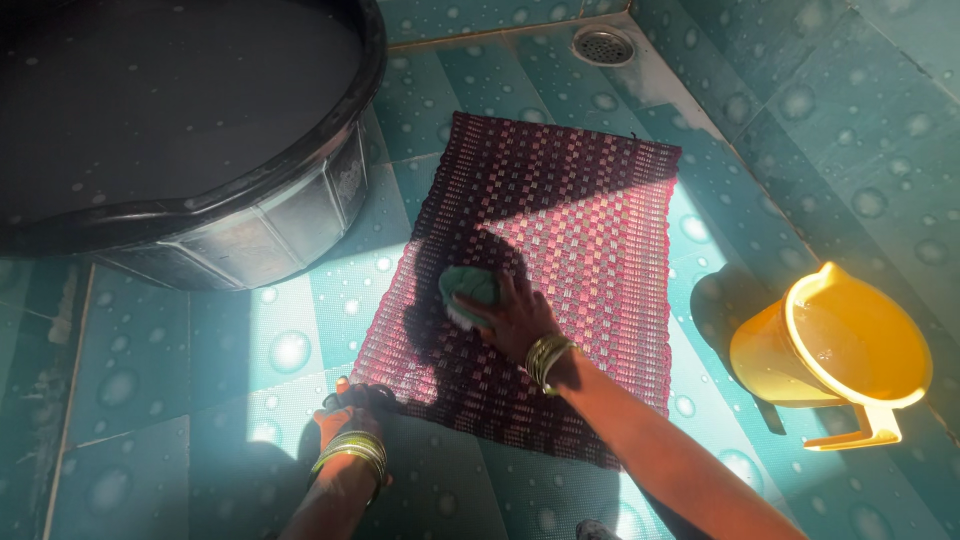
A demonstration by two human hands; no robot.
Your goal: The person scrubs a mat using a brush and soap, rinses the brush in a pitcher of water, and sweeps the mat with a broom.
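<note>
Both hands work: my right hand (515, 318) grips the green brush (468, 296) mid-frame; my left hand (352, 408) clamps the mat (560, 270) corner, lower left, best pinned flat.

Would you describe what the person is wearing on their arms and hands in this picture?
Both forearms are bare, with no sleeves in view. The right hand has a stack of thin metallic bangles, gold and greenish in the light, around the wrist. The left hand wears a similar stack of thin gold-green bangles at its wrist. No gloves show, and any rings are too small to tell.
</note>
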